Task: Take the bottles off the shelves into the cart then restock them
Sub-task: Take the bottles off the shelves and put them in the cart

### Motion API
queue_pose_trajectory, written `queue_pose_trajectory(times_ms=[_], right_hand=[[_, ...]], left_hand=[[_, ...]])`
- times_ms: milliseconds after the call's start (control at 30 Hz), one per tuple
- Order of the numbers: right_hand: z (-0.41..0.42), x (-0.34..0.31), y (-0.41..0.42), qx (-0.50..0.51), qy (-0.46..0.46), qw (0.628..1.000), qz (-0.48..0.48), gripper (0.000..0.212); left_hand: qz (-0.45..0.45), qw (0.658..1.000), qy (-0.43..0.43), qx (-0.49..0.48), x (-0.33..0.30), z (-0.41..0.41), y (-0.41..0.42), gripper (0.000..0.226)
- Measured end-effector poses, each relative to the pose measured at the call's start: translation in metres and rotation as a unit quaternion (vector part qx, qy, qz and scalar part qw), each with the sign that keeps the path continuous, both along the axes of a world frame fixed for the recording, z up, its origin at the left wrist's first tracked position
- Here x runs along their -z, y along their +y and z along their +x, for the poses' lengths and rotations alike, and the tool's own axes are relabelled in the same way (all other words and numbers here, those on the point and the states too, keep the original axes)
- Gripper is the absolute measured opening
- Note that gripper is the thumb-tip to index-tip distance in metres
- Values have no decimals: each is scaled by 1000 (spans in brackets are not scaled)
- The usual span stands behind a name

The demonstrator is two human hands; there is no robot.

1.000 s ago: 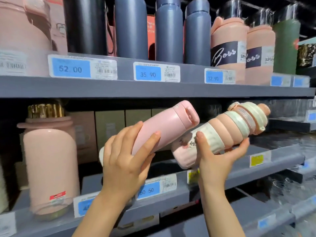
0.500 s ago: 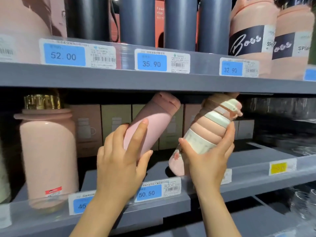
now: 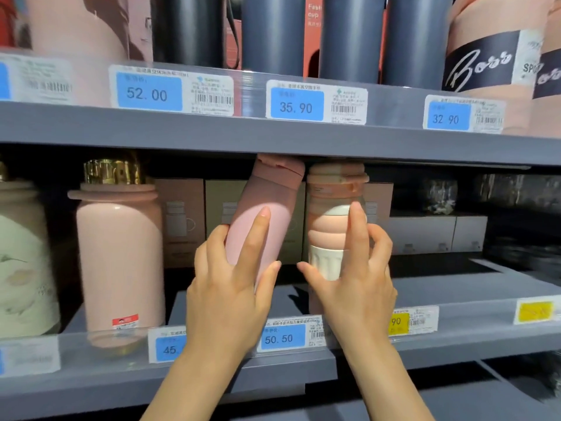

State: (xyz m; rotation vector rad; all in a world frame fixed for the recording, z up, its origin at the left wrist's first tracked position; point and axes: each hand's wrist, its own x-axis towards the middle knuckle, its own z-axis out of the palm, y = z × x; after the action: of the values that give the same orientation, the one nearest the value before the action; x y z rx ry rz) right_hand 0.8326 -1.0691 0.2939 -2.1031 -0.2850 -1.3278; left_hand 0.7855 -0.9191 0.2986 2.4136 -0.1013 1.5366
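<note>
Both bottles now stand straighter than half a second ago, their caps up under the upper shelf point(image 3: 273, 141). The left hand point(image 3: 233, 287) grips the pink bottle point(image 3: 261, 220), which leans slightly right; the right hand point(image 3: 355, 281) wraps the ribbed bottle point(image 3: 328, 226), nearly upright, over the lower shelf point(image 3: 455, 299). The hands sit side by side, thumbs nearly touching.
</note>
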Motion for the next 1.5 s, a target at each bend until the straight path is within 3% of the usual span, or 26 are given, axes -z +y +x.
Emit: queue_pose_trajectory(times_ms=[667,1100,1333,1500], right_hand=[[2,13,-7,-24,28,999,18,111],[1,10,-3,-10,34,998,47,118],[0,12,-4,-1,13,999,45,117],[1,18,-7,0,-48,998,26,97]], left_hand=[[-58,995,5,-80,19,-12,12,69],[-91,995,42,-9,15,-17,6,94],[-62,997,22,-33,21,-14,7,77],[-37,998,12,-47,26,-14,11,72]])
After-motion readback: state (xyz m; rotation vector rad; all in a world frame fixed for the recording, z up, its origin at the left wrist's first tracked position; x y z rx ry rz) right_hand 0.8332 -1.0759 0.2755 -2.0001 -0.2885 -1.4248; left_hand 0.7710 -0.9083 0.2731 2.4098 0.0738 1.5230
